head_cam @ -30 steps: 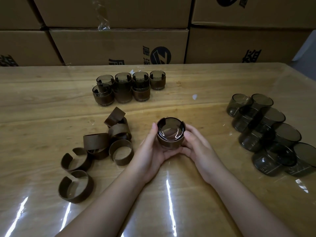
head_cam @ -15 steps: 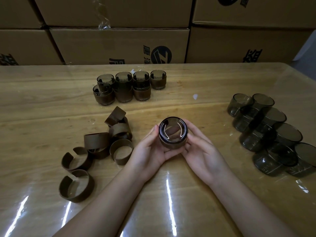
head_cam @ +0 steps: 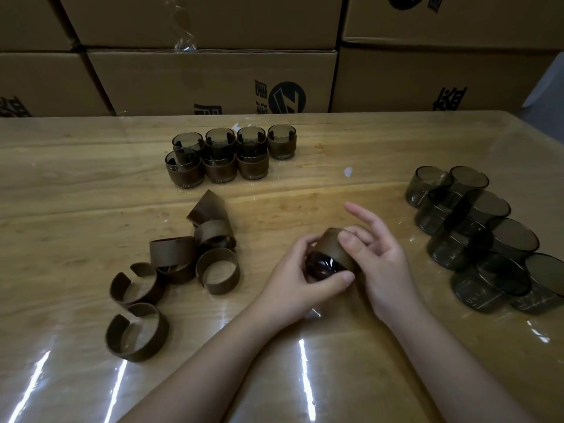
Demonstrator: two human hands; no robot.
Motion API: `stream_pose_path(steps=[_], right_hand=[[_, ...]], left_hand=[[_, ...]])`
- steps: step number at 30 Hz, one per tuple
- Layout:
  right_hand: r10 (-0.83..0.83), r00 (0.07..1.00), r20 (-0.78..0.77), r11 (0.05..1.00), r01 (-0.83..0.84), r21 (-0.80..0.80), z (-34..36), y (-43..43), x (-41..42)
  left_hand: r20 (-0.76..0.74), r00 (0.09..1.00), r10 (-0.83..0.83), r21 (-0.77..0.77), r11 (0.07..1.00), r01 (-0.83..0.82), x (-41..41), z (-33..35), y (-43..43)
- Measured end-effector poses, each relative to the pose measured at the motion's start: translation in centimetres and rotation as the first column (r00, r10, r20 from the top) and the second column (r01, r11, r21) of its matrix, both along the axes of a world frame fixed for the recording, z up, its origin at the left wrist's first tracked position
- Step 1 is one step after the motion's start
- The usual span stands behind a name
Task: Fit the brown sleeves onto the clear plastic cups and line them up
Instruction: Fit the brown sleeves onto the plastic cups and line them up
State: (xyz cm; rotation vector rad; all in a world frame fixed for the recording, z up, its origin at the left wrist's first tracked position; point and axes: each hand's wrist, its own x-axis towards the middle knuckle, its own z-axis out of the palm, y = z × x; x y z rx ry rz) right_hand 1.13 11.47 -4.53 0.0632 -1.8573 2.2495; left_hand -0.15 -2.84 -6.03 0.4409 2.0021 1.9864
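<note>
Sleeved cups (head_cam: 227, 155) in two rows at table's (head_cam: 76, 184) far centre; loose sleeves (head_cam: 180, 267) left of my hands; bare cups (head_cam: 479, 236) piled right; boxes (head_cam: 210, 77) behind.

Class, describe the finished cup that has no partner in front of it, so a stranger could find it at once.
Start at the cardboard boxes behind the table. Just before them stands a group of sleeved cups. The lone cup ends the back row on the right, with no cup in front of it.

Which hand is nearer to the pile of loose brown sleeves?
The left. The left hand holds the sleeved cup just right of the loose brown sleeves; the right hand lies beyond that cup, farther right.
</note>
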Motion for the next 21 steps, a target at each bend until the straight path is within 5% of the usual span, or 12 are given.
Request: stream_pose_path(steps=[2,7,10,21], right_hand=[[-0.052,0.997,-0.065,0.995,0.057,0.078,-0.1,-0.4,0.3],[0.053,0.998,-0.043,0.988,-0.046,0.149,-0.5,-0.8,0.2],[0.156,0.988,-0.016,0.971,-0.151,0.185,-0.9,-1.2,0.2],[0.083,0.992,-0.097,0.989,-0.069,0.133,-0.8,-0.9,0.4]], left_hand=[[0.031,0.999,-0.034,0.045,0.998,0.033,-0.1,0.0,-0.1],[0.302,0.941,-0.152,0.509,0.86,-0.025,-1.2,0.6,-1.4],[0.299,0.941,-0.161,0.522,0.852,-0.021,-1.4,0.7,-1.7],[0.279,0.959,-0.042,0.421,0.903,-0.083,-1.5,0.5,-1.4]])
